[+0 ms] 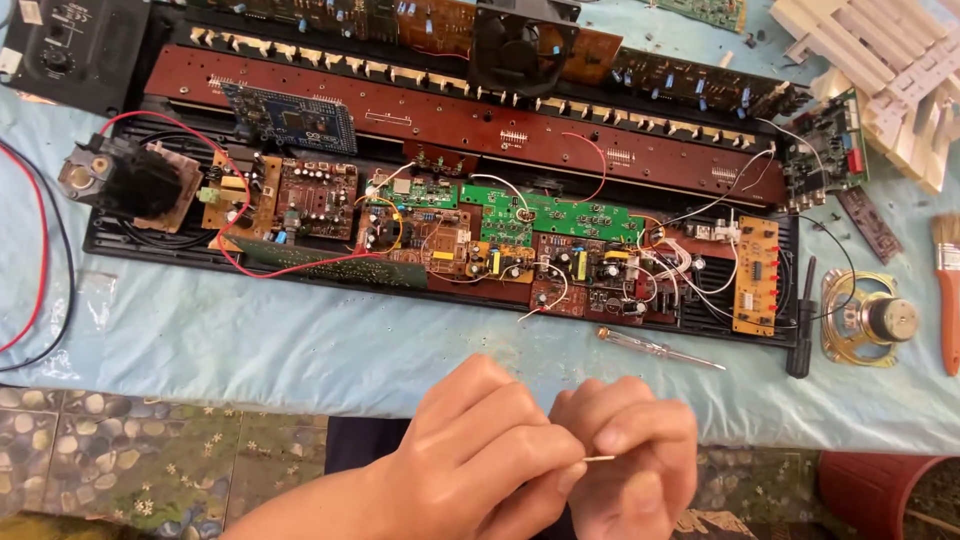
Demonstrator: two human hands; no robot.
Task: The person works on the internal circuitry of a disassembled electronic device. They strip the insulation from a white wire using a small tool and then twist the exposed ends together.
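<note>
- At the near edge of the work table point(250, 350), a person's left hand point(480, 450) and right hand point(630, 460) meet, fingertips pressed together on a thin pale wire end point(598, 459) that shows only in the small gap between them.
- The left hand's thumb and forefinger are pinched closed on one side of the wire end; the right hand's are clamped on the other, its remaining fingers curled in toward the palm.
- How far the wire runs inside either grip cannot be told, as the fingers hide it.
- Just beyond the right hand lies a clear-handled screwdriver point(660, 348) on the light blue cloth; further out, an opened keyboard chassis point(440, 180) spreads its circuit boards and loose leads.
- Off to the right hand's far side sit a small loudspeaker point(870, 318) and a paintbrush point(947, 290), both well apart from the hands.
- By an onlooker's judgement, fine work like this goes best with the grip kept close to the tip, pressure light and even, and both wrists steadied so the slender strand neither kinks nor slips.
</note>
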